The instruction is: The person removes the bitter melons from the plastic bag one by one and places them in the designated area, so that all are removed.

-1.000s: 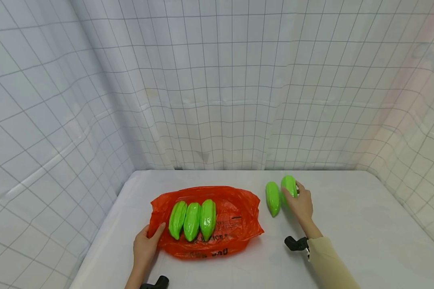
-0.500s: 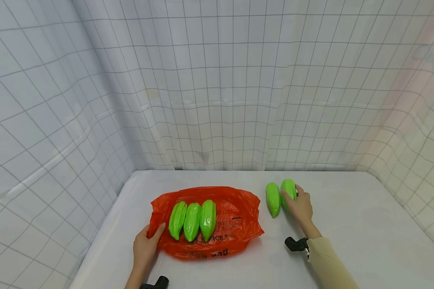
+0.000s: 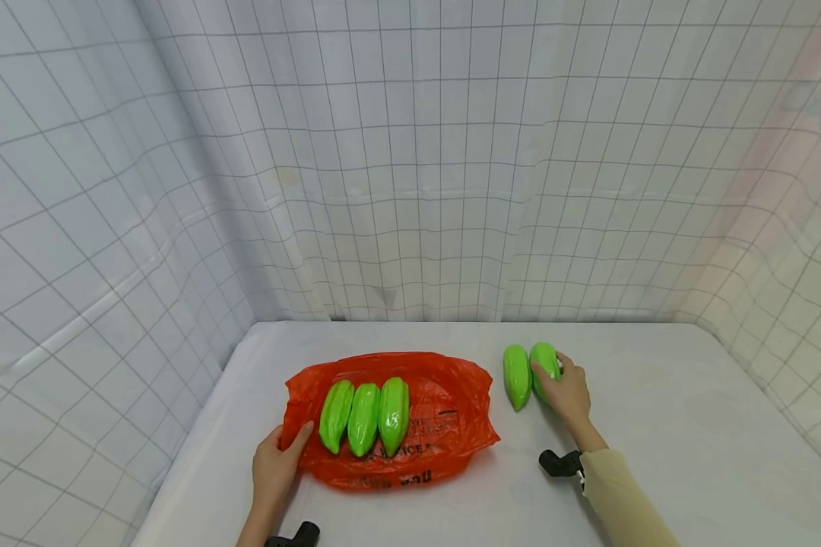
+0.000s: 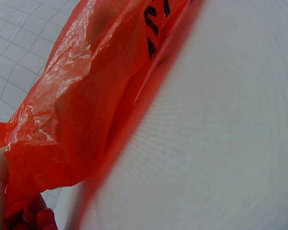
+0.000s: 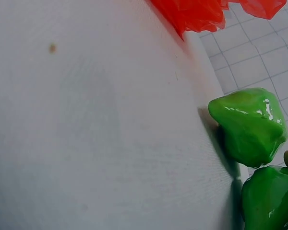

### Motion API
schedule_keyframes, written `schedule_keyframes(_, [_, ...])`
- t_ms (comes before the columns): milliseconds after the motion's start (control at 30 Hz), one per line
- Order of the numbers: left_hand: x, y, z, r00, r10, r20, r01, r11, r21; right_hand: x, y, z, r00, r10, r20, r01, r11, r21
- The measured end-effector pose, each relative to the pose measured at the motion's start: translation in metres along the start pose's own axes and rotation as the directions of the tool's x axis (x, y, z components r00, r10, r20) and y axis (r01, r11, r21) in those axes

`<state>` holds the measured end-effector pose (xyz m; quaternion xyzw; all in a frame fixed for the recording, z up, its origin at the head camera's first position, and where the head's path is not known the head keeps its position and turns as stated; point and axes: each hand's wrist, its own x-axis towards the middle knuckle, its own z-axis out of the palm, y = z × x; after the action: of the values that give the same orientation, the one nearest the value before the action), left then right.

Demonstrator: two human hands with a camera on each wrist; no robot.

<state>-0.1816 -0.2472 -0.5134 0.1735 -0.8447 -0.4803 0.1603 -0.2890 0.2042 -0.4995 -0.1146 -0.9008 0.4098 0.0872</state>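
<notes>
In the head view my left hand grips the left edge of a red plastic bag with black print. The left wrist view shows the bag film between thumb and fingers. Several glossy green ridged fruits, long and pointed, lie side by side on the bag, among them one fruit nearest its middle. To the right of the bag, my right hand holds another green ridged fruit from its right side. Close on its left lies a further green fruit on the table.
The white-covered table ends at a back edge below a white grid-patterned curtain. Similar curtain hangs at both sides. A black wrist mount sits on each wrist.
My right hand has brought its green fruit slightly nearer to me, beside the other one. The left hand and the bag stay in place.
</notes>
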Motion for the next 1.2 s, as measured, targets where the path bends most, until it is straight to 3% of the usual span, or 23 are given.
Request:
schedule_keyframes(867, [-0.0014, 0.0009, -0.0008, 1.000, 0.002, 0.008, -0.002, 1.000, 0.003, -0.0003, -0.0014, -0.0027, 0.998, 0.020, 0.054, -0.013, 0.992, -0.129])
schedule_keyframes(1200, [-0.0019, 0.0030, -0.0019, 1.000, -0.003, 0.012, 0.003, 1.000, -0.001, -0.0005, -0.0005, -0.0055, 0.998, 0.033, 0.056, -0.025, 0.991, -0.132])
